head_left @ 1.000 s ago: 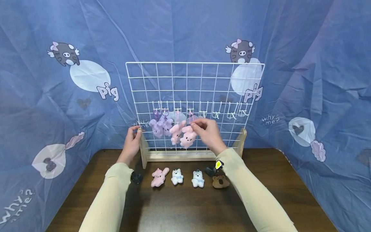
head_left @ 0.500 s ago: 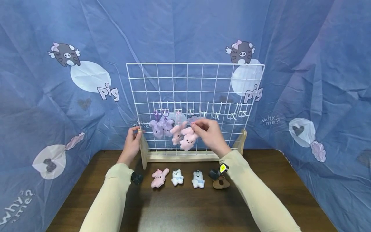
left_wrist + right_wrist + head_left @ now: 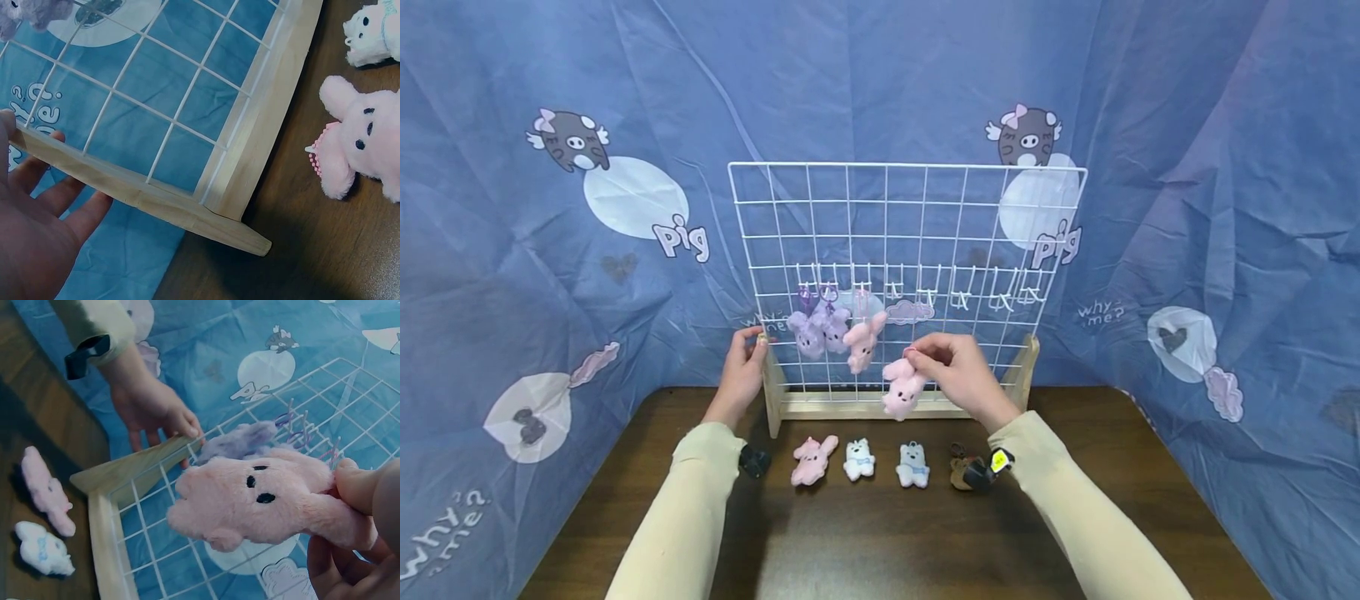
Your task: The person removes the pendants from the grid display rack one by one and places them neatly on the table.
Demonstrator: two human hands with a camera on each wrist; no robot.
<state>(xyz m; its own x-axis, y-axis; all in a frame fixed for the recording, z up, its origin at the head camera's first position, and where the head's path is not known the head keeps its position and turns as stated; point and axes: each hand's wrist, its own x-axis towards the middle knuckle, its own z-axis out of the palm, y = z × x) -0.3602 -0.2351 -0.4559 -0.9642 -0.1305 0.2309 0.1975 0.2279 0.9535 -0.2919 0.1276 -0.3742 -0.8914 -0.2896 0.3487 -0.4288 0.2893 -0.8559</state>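
Note:
My right hand (image 3: 967, 377) pinches the top of a pink bunny plush keychain (image 3: 903, 392), which dangles in front of the white wire grid (image 3: 923, 200). In the right wrist view the plush's face points toward the camera, and thumb and fingers hold it by the ear end. My left hand (image 3: 740, 377) grips the wooden side post (image 3: 144, 194) of the rack, thumb on one side and fingers on the other. On the grid's hooks hang two purple plush keychains (image 3: 807, 335) and another pink bunny plush (image 3: 864, 343). The right hand's pink loop is mostly hidden.
Several bare white hooks (image 3: 960, 298) extend to the right along the grid. In front of the rack's wooden base lie a pink plush (image 3: 812, 461), two white bear plushes (image 3: 913, 465) and a brown plush (image 3: 959, 473), partly covered by the right wrist camera.
The right hand has taken the second pink bunny plush off its hook and moved it down and slightly right, away from the grid. The left hand stays on the post.

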